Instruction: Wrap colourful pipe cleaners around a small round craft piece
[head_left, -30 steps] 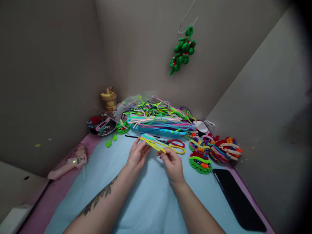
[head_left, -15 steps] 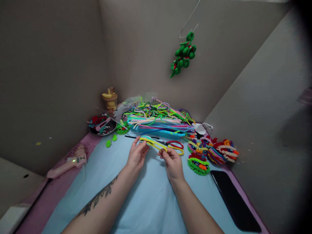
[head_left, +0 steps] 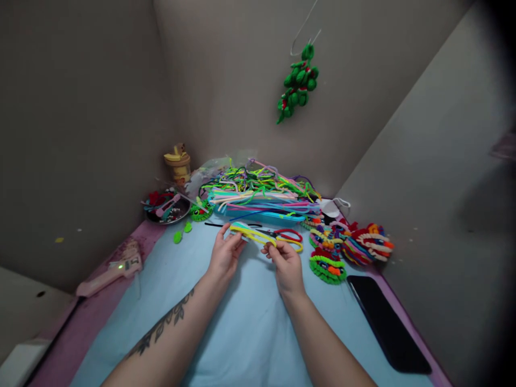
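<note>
Between both hands, above the blue cloth, stretches a yellow pipe cleaner [head_left: 258,234] bent into a long narrow loop. My left hand [head_left: 224,253] is closed around its left end, where a pale blue-white strip shows beside the yellow. At the other end, my right hand [head_left: 287,267] pinches the yellow strand between thumb and fingers. Just behind the right hand lie scissors [head_left: 291,231] with red and yellow handles, partly covered by the held piece. A thin black strip lies behind the left hand.
A blue tray [head_left: 262,216] heaped with colourful pipe cleaners [head_left: 250,180] stands at the back. A pink glue gun [head_left: 113,274] and a metal bowl [head_left: 183,211] are left; fuzzy finished faces [head_left: 327,267] and a black phone [head_left: 387,322] lie right. A green ornament [head_left: 300,80] hangs above.
The view has shifted slightly, so the surroundings sit a little higher and further left. Both hands keep their hold on the yellow pipe cleaner, nearly unmoved.
</note>
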The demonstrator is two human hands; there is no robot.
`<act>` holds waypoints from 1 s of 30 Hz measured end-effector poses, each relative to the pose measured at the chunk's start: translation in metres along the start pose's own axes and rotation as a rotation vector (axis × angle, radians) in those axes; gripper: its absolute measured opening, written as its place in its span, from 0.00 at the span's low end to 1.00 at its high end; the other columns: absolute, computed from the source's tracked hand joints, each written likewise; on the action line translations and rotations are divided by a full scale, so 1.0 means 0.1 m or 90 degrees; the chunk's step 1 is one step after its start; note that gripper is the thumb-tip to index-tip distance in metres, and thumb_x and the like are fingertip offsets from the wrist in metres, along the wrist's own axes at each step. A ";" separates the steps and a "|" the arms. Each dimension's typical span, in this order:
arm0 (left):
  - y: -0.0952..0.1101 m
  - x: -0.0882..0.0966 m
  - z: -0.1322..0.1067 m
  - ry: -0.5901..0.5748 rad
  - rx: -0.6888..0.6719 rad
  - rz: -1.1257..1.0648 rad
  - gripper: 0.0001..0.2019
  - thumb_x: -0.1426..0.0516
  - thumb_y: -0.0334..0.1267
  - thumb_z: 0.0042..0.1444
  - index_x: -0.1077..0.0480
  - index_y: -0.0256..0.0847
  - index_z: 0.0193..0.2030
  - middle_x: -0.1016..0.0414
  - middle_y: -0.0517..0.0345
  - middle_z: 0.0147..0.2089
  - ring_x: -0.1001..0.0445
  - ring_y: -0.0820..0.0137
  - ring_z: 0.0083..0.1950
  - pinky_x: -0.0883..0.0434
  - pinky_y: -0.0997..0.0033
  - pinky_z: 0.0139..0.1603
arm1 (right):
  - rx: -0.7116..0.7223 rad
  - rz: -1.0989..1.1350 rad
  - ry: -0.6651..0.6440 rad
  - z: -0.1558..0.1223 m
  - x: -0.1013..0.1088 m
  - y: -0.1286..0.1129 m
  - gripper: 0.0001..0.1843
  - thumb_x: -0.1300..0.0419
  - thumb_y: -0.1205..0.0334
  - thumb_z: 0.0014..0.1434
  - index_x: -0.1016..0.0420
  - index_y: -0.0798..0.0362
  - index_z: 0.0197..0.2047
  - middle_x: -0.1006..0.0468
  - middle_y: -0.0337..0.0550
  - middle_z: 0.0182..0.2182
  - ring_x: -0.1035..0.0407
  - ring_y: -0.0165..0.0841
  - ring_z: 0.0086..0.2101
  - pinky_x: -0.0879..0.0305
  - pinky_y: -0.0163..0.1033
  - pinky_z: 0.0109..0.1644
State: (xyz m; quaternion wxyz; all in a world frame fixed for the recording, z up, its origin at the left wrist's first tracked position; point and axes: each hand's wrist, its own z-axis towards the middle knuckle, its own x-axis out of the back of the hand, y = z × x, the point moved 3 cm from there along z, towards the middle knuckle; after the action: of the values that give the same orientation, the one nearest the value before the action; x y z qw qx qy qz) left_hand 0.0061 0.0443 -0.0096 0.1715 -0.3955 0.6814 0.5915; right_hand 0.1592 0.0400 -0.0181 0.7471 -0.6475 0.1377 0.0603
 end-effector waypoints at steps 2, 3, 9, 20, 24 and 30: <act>-0.01 -0.01 0.00 -0.002 0.014 -0.004 0.26 0.38 0.25 0.45 0.39 0.42 0.51 0.29 0.65 0.28 0.25 0.75 0.31 0.26 0.70 0.40 | -0.003 -0.003 -0.003 0.00 0.00 0.01 0.12 0.34 0.54 0.48 0.25 0.53 0.29 0.23 0.39 0.24 0.30 0.29 0.27 0.35 0.34 0.32; -0.02 -0.01 -0.01 -0.003 0.025 -0.007 0.26 0.39 0.24 0.45 0.39 0.43 0.51 0.28 0.65 0.28 0.25 0.74 0.32 0.26 0.70 0.40 | -0.007 -0.002 -0.007 0.00 -0.01 0.02 0.12 0.34 0.53 0.48 0.25 0.53 0.29 0.23 0.39 0.24 0.30 0.30 0.27 0.35 0.34 0.32; -0.06 0.00 0.00 0.016 0.049 -0.022 0.26 0.41 0.20 0.45 0.39 0.42 0.51 0.28 0.63 0.29 0.26 0.77 0.29 0.26 0.76 0.36 | -0.066 0.052 -0.009 -0.01 -0.05 0.04 0.14 0.32 0.52 0.44 0.25 0.53 0.29 0.23 0.38 0.24 0.28 0.31 0.26 0.34 0.34 0.29; -0.14 -0.04 -0.03 -0.008 0.051 0.011 0.26 0.42 0.20 0.46 0.40 0.41 0.51 0.26 0.62 0.32 0.25 0.77 0.31 0.26 0.77 0.37 | -0.226 0.142 -0.036 0.02 -0.10 0.20 0.18 0.30 0.57 0.38 0.24 0.54 0.33 0.21 0.42 0.26 0.26 0.32 0.26 0.33 0.35 0.28; -0.10 -0.05 -0.04 -0.016 -0.009 0.056 0.28 0.40 0.21 0.45 0.42 0.42 0.52 0.25 0.61 0.33 0.25 0.76 0.34 0.26 0.75 0.39 | -0.101 0.011 0.025 0.05 -0.04 0.11 0.18 0.34 0.59 0.43 0.27 0.52 0.40 0.30 0.32 0.22 0.36 0.25 0.21 0.41 0.31 0.23; -0.11 -0.07 -0.07 -0.048 -0.020 0.088 0.31 0.36 0.26 0.42 0.42 0.43 0.53 0.25 0.61 0.35 0.24 0.74 0.36 0.26 0.72 0.40 | 0.026 -0.084 0.008 0.04 -0.03 0.03 0.09 0.37 0.58 0.48 0.31 0.52 0.28 0.31 0.34 0.22 0.37 0.27 0.24 0.41 0.32 0.28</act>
State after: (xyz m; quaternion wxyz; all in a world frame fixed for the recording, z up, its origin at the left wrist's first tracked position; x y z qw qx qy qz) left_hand 0.0199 0.0401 -0.0102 0.1499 -0.3274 0.6909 0.6268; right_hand 0.1564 0.0450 -0.0200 0.7616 -0.6401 0.1010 0.0039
